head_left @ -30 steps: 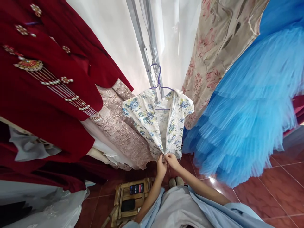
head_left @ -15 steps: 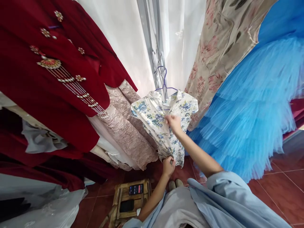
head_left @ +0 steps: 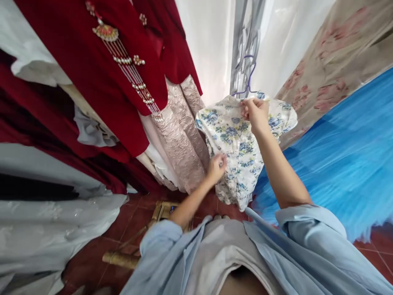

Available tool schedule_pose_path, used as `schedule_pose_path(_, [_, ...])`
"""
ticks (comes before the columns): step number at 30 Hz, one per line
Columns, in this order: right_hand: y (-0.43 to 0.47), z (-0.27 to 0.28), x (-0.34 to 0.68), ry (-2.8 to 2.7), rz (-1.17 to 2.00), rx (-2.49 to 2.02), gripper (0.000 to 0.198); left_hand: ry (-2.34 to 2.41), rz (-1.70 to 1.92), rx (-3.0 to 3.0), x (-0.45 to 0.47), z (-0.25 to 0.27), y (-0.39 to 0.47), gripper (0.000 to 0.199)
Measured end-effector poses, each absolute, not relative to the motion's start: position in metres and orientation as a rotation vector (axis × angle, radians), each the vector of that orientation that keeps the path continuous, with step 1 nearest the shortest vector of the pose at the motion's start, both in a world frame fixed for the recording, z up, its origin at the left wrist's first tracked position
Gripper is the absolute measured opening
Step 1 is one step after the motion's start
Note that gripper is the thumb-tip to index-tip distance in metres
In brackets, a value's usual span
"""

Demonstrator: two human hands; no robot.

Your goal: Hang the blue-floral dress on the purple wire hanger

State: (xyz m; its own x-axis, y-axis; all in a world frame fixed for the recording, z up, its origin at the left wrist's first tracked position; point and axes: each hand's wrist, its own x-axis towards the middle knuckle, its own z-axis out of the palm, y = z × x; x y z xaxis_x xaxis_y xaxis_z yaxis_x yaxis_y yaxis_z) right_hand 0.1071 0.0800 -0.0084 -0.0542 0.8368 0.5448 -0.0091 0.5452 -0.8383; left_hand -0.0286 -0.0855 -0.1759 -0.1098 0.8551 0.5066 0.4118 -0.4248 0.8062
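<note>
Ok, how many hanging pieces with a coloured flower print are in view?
2: the white garment with blue flowers at the centre, and the beige cloth with pink flowers at upper right. Others may be hidden among the hanging clothes.

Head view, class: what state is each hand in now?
Left hand: fingers curled by the blue-flowered garment; blurred, so a grip cannot be told.
Right hand: closed, pinching the garment near its top.
</note>
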Motion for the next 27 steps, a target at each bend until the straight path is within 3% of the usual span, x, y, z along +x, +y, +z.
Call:
schedule_pose_path(3, [0.075,-0.011,0.106,-1.501,0.779,-0.711,0.042,1.295,1.682,2.168,-0.064,-0.051,-0.023,0.044])
schedule_pose_path(6, [0.071,-0.010,0.103,-1.518,0.752,-0.672,0.045,1.214,1.383,2.645,-0.065,0.045,0.016,0.026])
schedule_pose_path(8, [0.069,-0.011,0.102,-1.528,0.746,-0.663,0.047,1.197,1.080,2.889,-0.055,0.074,0.027,0.016])
schedule_pose_path(12, [0.067,-0.017,0.101,-1.532,0.766,-0.654,0.050,1.230,0.801,2.961,-0.050,0.071,0.039,0.011])
schedule_pose_path(23, [0.062,-0.032,0.097,-1.481,0.732,-0.718,0.039,1.437,0.930,2.874,-0.043,0.073,0.016,0.011])
schedule_pose_path(27, [0.063,-0.043,0.094,-1.501,0.782,-0.839,0.032,1.510,1.052,2.756,-0.040,0.073,0.008,0.024])
